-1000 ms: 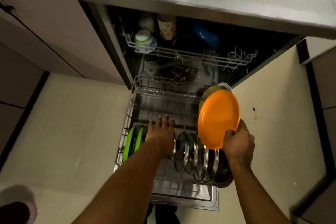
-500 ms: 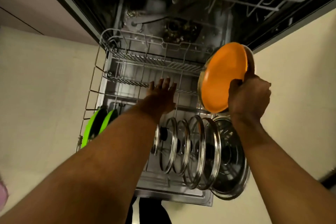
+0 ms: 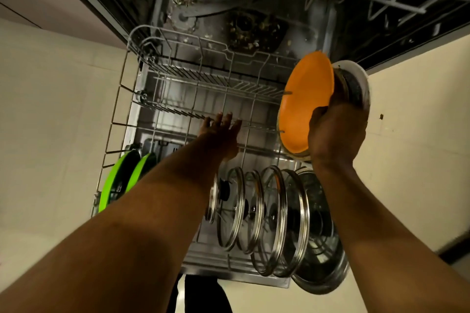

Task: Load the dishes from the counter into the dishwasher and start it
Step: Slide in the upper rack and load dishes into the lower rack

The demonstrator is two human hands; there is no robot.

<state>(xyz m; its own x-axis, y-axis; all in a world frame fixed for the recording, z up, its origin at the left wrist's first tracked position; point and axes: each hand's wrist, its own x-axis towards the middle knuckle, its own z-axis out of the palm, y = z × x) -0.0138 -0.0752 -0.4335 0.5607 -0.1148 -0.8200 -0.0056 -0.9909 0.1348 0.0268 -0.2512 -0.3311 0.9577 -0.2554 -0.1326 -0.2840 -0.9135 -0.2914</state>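
Hands closed in on rack (image 3: 178, 76): left hand (image 3: 218, 134) spread, empty; right hand (image 3: 335, 134) grips orange plate stack (image 3: 305, 101). Lids (image 3: 254, 206) racked between wrists; stack unplaced, dishwasher unstarted.

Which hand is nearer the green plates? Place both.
Left. The left hand is over the middle of the rack, right of the green plates; the right hand grips the orange plate at its right edge.

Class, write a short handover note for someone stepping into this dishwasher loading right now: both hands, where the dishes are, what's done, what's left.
Left hand: open, fingers straight over the lower rack.
Right hand: grips the orange plate, a white plate behind it, above the rack's right side.
Done: pot lids and green plates racked.
Left: slot the held plates, start the machine.
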